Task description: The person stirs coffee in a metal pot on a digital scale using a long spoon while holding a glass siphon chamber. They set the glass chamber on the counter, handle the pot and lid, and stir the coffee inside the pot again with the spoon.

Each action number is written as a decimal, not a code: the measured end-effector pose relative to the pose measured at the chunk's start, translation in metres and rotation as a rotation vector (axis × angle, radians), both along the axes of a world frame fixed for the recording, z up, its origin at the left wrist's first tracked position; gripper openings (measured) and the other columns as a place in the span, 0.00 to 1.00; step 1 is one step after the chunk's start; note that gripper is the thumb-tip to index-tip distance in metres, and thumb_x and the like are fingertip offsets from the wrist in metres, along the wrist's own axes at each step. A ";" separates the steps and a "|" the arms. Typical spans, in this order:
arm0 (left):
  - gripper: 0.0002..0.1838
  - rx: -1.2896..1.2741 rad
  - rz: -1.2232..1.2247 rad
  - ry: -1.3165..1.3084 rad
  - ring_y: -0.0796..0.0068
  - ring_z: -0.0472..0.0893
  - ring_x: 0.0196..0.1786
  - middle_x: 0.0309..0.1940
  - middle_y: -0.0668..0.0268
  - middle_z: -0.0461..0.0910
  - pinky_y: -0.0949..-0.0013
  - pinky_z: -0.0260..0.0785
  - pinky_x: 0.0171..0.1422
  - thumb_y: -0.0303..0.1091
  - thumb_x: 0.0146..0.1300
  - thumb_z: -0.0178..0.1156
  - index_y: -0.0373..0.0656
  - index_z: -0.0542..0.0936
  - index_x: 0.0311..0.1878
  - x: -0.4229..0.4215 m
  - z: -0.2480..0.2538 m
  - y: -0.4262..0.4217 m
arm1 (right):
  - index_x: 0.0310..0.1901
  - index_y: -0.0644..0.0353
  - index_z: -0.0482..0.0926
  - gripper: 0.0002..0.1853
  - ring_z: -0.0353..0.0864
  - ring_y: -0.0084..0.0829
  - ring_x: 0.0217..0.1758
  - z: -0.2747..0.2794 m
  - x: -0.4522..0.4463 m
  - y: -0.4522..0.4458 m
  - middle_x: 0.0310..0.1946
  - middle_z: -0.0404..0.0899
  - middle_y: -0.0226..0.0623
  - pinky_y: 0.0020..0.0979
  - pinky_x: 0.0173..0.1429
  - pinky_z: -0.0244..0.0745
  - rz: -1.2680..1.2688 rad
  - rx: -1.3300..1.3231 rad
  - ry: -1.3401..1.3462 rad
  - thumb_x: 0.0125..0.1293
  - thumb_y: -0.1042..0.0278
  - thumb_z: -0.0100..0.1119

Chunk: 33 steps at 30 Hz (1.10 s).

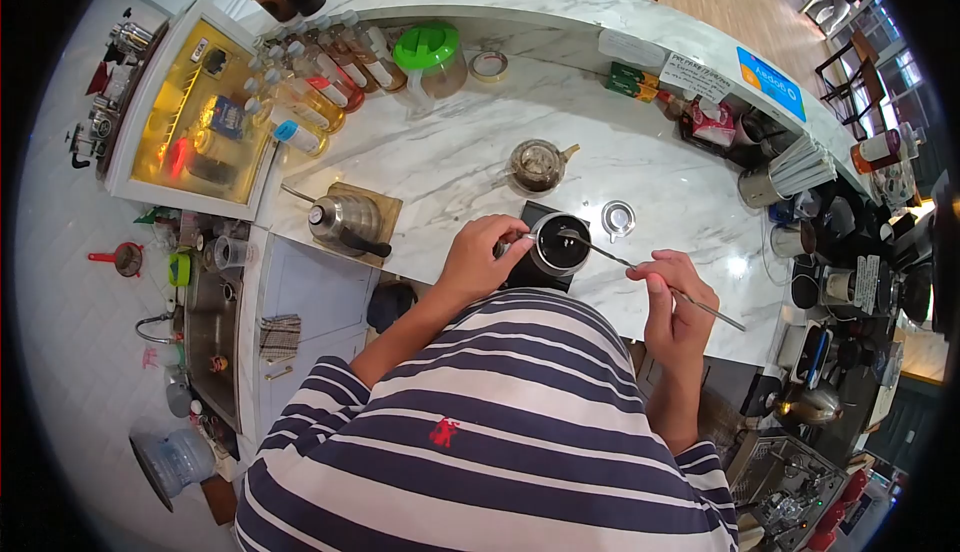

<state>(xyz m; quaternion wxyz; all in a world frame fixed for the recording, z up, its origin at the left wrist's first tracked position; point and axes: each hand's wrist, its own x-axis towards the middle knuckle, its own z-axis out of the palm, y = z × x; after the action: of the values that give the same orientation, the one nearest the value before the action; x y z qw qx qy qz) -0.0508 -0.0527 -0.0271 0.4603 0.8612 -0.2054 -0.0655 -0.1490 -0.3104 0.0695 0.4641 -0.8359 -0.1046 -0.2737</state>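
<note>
A metal cup (562, 243) with dark liquid sits on a black scale (525, 274) at the counter's near edge. My left hand (485, 255) has its fingers closed on the cup's handle. In my right hand (675, 307) is a long metal spoon (700, 305), its tip over or in the dark liquid. Just behind the cup stands a glass teapot (538, 166) with a dark content. A small round lid (618, 219) lies to the right of the cup.
A steel gooseneck kettle (345, 222) stands on a wooden board at the left. Behind it are several bottles (315, 92) and a green-lidded jug (430, 52). At the right are a straw holder (762, 187) and dark equipment. A sink (212, 337) lies far left.
</note>
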 end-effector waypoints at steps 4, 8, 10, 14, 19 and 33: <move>0.12 -0.122 0.021 0.009 0.69 0.84 0.41 0.37 0.59 0.85 0.68 0.75 0.50 0.37 0.75 0.59 0.38 0.85 0.48 0.007 -0.021 0.009 | 0.36 0.65 0.84 0.05 0.82 0.34 0.28 0.001 -0.002 -0.001 0.30 0.87 0.38 0.46 0.56 0.81 -0.023 0.123 -0.036 0.70 0.81 0.59; 0.14 -0.224 0.149 0.226 0.72 0.83 0.42 0.38 0.61 0.85 0.67 0.75 0.52 0.37 0.79 0.55 0.37 0.84 0.50 0.027 -0.044 0.015 | 0.36 0.68 0.83 0.06 0.83 0.35 0.29 -0.001 0.003 -0.003 0.29 0.87 0.41 0.49 0.58 0.80 0.002 0.060 -0.047 0.71 0.79 0.58; 0.13 -0.232 0.211 0.234 0.71 0.82 0.43 0.39 0.60 0.85 0.66 0.75 0.53 0.37 0.77 0.56 0.37 0.83 0.52 0.046 -0.066 0.016 | 0.36 0.69 0.83 0.08 0.84 0.35 0.29 -0.002 0.004 -0.006 0.28 0.87 0.41 0.50 0.58 0.80 -0.032 0.084 -0.116 0.73 0.77 0.56; 0.12 -0.070 0.272 -0.008 0.61 0.85 0.44 0.46 0.57 0.86 0.61 0.77 0.52 0.38 0.72 0.64 0.40 0.83 0.51 0.078 -0.085 0.010 | 0.37 0.71 0.83 0.15 0.87 0.34 0.28 0.001 0.006 -0.007 0.27 0.86 0.42 0.52 0.60 0.78 -0.091 0.276 -0.117 0.79 0.71 0.52; 0.18 0.143 0.258 0.065 0.55 0.85 0.47 0.48 0.55 0.86 0.57 0.77 0.54 0.47 0.71 0.64 0.41 0.84 0.52 0.118 -0.120 0.002 | 0.39 0.71 0.83 0.15 0.87 0.36 0.29 -0.007 0.006 -0.010 0.27 0.86 0.43 0.53 0.62 0.78 -0.117 0.378 -0.083 0.81 0.71 0.50; 0.12 -0.475 0.390 0.761 0.70 0.83 0.40 0.35 0.67 0.80 0.65 0.82 0.50 0.38 0.74 0.62 0.39 0.81 0.37 0.144 -0.136 -0.003 | 0.44 0.72 0.83 0.15 0.88 0.39 0.42 -0.012 -0.009 -0.004 0.27 0.87 0.47 0.48 0.65 0.76 -0.184 0.416 0.017 0.82 0.69 0.51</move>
<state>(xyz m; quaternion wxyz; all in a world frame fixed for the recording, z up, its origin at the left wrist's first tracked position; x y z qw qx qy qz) 0.0928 -0.0553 -0.1628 0.6899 0.6699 0.1335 -0.2395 -0.1585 -0.3148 0.0575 0.6005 -0.7303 0.0349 -0.3238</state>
